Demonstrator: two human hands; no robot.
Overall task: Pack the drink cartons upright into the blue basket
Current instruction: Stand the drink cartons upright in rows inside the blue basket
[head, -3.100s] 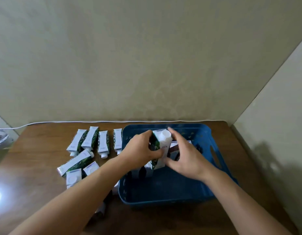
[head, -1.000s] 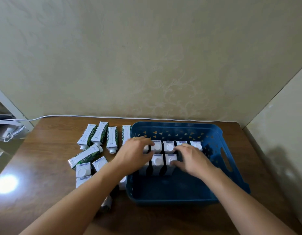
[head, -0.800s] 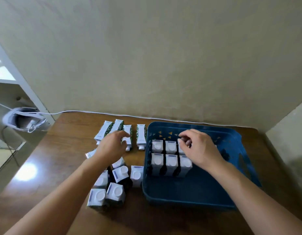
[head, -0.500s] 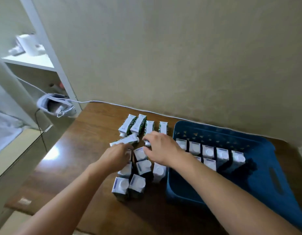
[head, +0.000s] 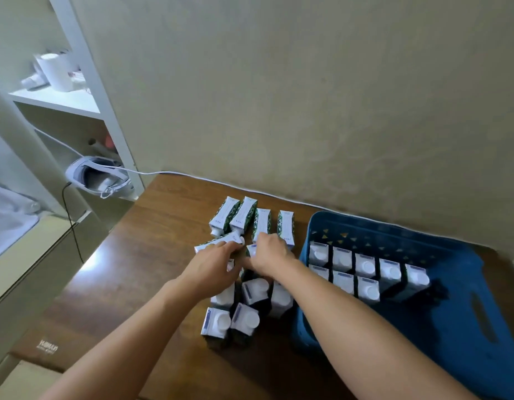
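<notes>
**boxfan22:** so what are the hands actually on here?

**deskcam_guy:** Both are down in the loose bunch of cartons on the brown wooden desk [head: 151,255]. The left hand [head: 212,269] has its fingers [head: 231,249] curled forward over an upright carton, tips right against the white-and-green drink carton lying on its side [head: 218,243]. The right hand [head: 268,254] sits just beside it, fingers bent down around a small upright carton [head: 251,251]. Can't tell if either one is really pinching or just resting, the knuckles hide the tips.

**boxfan22:** and around them?

**deskcam_guy:** Just past the fingertips, four more cartons lying flat in a row [head: 251,220], caps pointing back toward the hands. Under the wrists and forearms, a cluster of standing white-capped cartons [head: 244,319] on the desk. To the right of the right hand, the blue plastic basket [head: 480,342], with two rows of packed upright cartons [head: 365,269] along its far-left part, five behind and three in front. Way off left of the left hand there's a white headset thing with a cable [head: 98,177] and a white shelf unit [head: 56,99].
</notes>
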